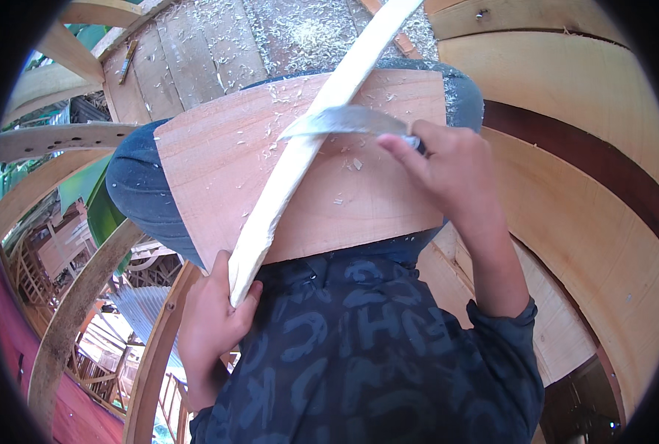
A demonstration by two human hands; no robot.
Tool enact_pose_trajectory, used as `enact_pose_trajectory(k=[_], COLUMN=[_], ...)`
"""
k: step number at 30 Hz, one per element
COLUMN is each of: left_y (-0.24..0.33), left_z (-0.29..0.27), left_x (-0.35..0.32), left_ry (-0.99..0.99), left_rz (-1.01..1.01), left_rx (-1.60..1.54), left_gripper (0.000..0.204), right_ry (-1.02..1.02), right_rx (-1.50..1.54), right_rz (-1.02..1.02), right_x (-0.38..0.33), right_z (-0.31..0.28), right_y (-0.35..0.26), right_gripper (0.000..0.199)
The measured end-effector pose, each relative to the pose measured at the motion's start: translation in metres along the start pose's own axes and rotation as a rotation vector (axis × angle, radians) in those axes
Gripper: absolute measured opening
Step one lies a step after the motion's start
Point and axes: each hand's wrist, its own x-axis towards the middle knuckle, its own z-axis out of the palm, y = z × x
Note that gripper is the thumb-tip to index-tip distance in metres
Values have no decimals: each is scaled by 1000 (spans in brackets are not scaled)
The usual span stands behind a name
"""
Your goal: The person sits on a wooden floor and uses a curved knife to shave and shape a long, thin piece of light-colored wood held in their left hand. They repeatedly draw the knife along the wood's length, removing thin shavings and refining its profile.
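A long pale peeled stick (289, 170) runs slantwise across a flat wooden board (204, 159) that rests on my lap. Near its lower end, my left hand (222, 307) is wrapped round the stick. My right hand (448, 159) grips the dark handle of a knife (348, 120) with a broad curved blade. The blade lies across the stick, over the upper middle of the board, its tip reaching past the stick's left side. My right thumb is stretched along the handle. Small shavings (357, 163) are scattered on the board.
Heaped wood shavings (315, 37) cover part of the plank floor (189, 55) ahead. A small narrow tool or stick (127, 61) lies at the far left. Wooden panels (559, 85) curve along my right. Open wooden rails (71, 140) stand on my left, with a lower area visible beyond them.
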Motion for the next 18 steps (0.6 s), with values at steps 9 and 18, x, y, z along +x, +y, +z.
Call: enact_pose_trajectory(k=[9, 18], left_y=[-1, -4], left_z=[-9, -8], left_x=[-1, 3], left_ry=[-102, -98], left_rz=[-37, 32], left_rx=[-18, -67], left_gripper=[30, 33], right_ry=[97, 66], right_rx=[-1, -41], right_rz=[224, 6], right_x=[34, 24], right_z=[-21, 5], right_y=[32, 8], right_gripper=[67, 64])
